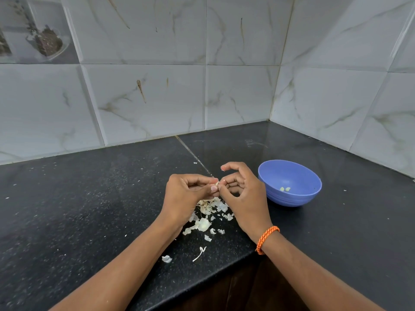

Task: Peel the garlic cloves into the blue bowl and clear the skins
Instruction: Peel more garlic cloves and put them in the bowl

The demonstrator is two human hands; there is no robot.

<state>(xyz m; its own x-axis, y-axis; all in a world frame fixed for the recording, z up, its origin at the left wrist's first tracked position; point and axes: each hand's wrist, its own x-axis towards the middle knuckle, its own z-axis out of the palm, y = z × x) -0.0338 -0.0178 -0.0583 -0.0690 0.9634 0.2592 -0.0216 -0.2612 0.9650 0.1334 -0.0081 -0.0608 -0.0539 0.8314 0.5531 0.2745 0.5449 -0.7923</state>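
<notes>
While both hands [216, 189] pinch one garlic clove [216, 184], their grips meet left of the blue bowl [310, 196].

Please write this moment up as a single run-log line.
step: peeling | left hand and right hand: pinching garlic clove | blue bowl: peeled cloves inside | skins: on counter, uncleared

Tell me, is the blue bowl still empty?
No, the blue bowl already holds a couple of pale peeled garlic cloves lying on its bottom.
</notes>
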